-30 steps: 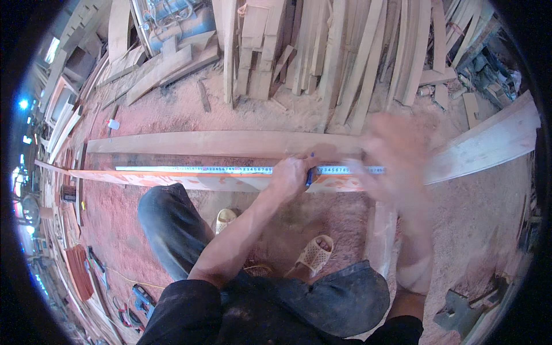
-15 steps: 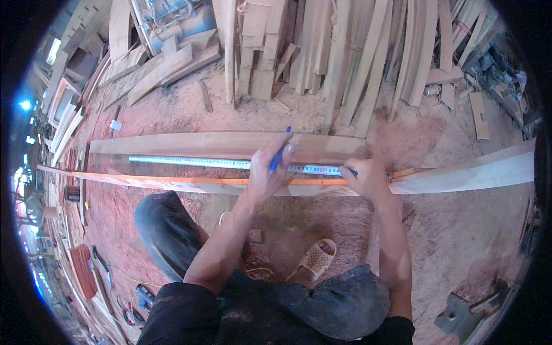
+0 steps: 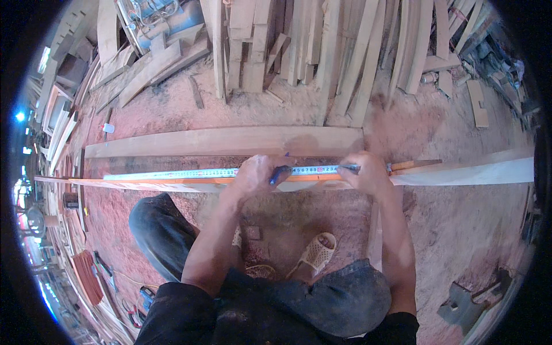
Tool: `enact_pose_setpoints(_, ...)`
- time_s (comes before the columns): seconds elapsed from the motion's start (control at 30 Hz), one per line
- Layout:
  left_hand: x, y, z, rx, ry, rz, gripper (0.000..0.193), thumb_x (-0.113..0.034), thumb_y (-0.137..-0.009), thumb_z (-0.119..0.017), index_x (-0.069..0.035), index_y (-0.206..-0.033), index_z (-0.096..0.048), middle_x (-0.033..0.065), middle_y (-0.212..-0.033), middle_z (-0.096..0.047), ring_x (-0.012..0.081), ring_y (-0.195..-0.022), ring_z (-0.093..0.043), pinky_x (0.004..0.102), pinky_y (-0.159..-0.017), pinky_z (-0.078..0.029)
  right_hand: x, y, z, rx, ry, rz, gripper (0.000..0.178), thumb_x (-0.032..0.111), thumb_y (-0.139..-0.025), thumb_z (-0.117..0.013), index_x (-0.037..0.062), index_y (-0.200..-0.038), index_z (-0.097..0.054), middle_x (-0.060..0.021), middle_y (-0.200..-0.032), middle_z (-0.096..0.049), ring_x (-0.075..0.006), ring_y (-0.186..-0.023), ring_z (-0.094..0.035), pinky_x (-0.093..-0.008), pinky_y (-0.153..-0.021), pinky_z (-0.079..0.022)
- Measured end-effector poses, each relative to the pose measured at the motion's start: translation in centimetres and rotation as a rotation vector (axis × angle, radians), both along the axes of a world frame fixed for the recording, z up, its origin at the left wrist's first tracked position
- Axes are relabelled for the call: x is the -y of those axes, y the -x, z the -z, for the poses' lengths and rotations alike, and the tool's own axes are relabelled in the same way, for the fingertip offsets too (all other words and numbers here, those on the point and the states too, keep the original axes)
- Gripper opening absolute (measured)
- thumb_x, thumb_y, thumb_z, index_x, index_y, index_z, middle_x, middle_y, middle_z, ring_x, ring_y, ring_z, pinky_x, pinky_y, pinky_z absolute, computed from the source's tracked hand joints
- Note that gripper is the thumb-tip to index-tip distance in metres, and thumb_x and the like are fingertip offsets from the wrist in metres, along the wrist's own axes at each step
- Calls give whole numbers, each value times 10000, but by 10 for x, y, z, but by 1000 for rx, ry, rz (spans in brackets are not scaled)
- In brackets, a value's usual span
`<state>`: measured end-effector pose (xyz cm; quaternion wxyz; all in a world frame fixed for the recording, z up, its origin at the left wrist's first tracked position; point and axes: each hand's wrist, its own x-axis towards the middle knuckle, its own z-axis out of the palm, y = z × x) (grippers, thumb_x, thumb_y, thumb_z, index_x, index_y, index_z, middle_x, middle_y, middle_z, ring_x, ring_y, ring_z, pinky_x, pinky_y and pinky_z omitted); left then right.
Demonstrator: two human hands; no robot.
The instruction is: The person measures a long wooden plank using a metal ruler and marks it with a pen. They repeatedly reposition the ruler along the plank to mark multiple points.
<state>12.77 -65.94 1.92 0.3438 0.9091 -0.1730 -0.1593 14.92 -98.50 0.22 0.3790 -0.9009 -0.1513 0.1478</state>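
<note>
A tape measure's pale blade [image 3: 155, 173] stretches along the orange-marked edge of a long, narrow board [image 3: 460, 177]. My left hand [image 3: 256, 174] is closed around a blue pen [image 3: 280, 173] and rests at the blade, over the middle of the board. To its right, my right hand [image 3: 366, 171] pinches the blade, fingers and thumb closed near the board's edge. Whatever lies under its palm is hidden. Just beyond the blade, a wider plank [image 3: 224, 141] lies parallel on the ground.
Stacked timber [image 3: 316, 52] stands across the far side, beside blue machinery [image 3: 167, 23]. A wooden-handled tool [image 3: 414, 165] lies right of my right hand. My sandalled foot [image 3: 317, 253] is under me. A notched grey metal piece [image 3: 463, 305] sits at lower right.
My left hand has lowered toward the board, and the pen has swung from pointing up to low over the blade. The blade's left part has moved nearer, against the orange edge.
</note>
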Motion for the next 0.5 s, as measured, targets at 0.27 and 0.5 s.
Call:
enact_pose_setpoints(0.27,-2,-4,-13,-39,41,22,160,-124,-951,-757,-38,-1086,-767,191,-875,-722,333,-763,-691,444,-738,-549,16,-15,-33,-87,316,-127,277,258,-859,-770,38,-1025,-798,-189,-954,-776,-352,-905,-754,-440,-842,-576)
enact_pose_setpoints(0.5,-4,-8,-10,-60,101,58,133,-121,-960,-754,-31,-1057,-766,177,-866,-722,316,-745,-677,441,-719,-534,24,-9,-30,-113,199,-101,247,251,-890,-747,50,-1026,-791,-183,-935,-772,-363,-867,-747,-466,-824,-567)
